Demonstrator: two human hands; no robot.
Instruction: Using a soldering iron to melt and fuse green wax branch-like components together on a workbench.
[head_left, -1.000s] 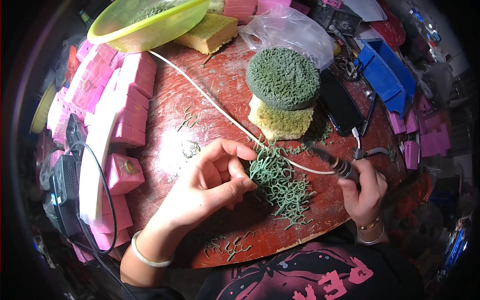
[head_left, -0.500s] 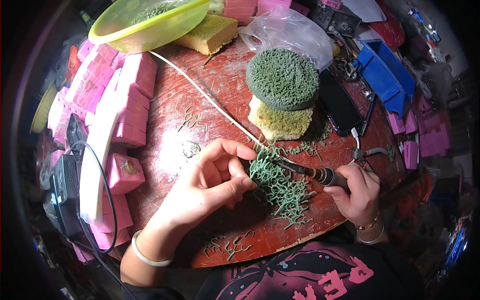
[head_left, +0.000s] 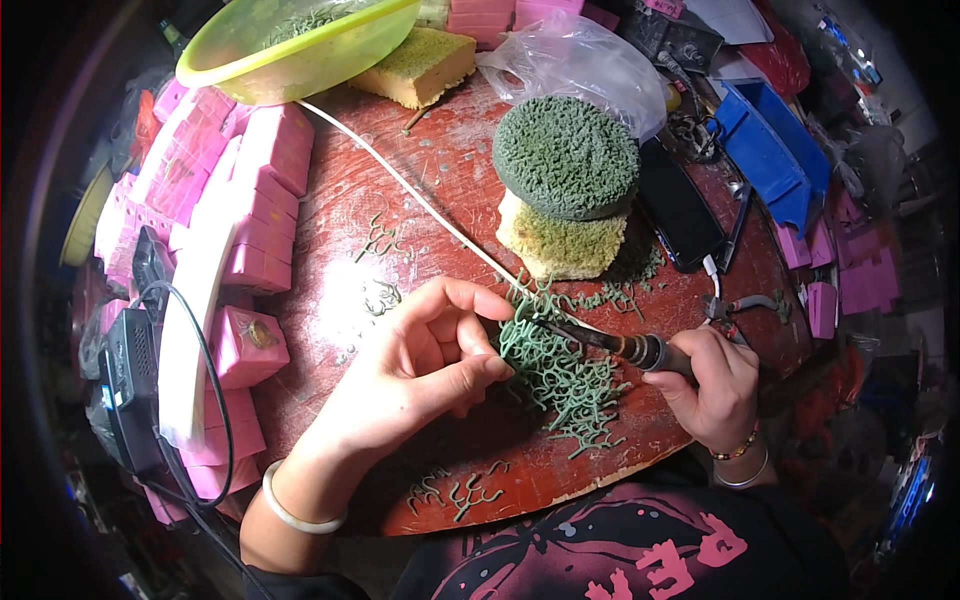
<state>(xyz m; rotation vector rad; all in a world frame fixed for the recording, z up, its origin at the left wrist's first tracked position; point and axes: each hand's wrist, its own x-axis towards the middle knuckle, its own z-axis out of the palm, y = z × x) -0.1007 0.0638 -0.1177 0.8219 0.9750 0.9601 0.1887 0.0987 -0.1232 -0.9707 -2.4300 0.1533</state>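
My right hand [head_left: 712, 388] is wrapped round the dark handle of a soldering iron [head_left: 640, 350]. Its thin tip points left into a loose heap of thin green twig-like pieces [head_left: 575, 400], which look like wax. At the heap's left edge, my left hand [head_left: 435, 350] has its fingers curled, thumb and fingertips closed against the green strands. Which single piece they pinch is hard to make out. Behind the heap, a round dark-green textured pad [head_left: 566, 158] rests on a yellow sponge [head_left: 560, 238] dusted with green.
Pink blocks [head_left: 265, 230] are stacked along the left, by a dark box [head_left: 132, 385] with cables. A yellow-green basin [head_left: 300, 75] and another sponge [head_left: 425, 70] stand at the back. To the right lie a phone [head_left: 680, 205] and a blue bin [head_left: 770, 150]. A white cord [head_left: 400, 180] crosses the red table.
The soldering iron and my right hand have shifted slightly to the left, bringing the tip nearer my left fingertips. My left hand looks unmoved.
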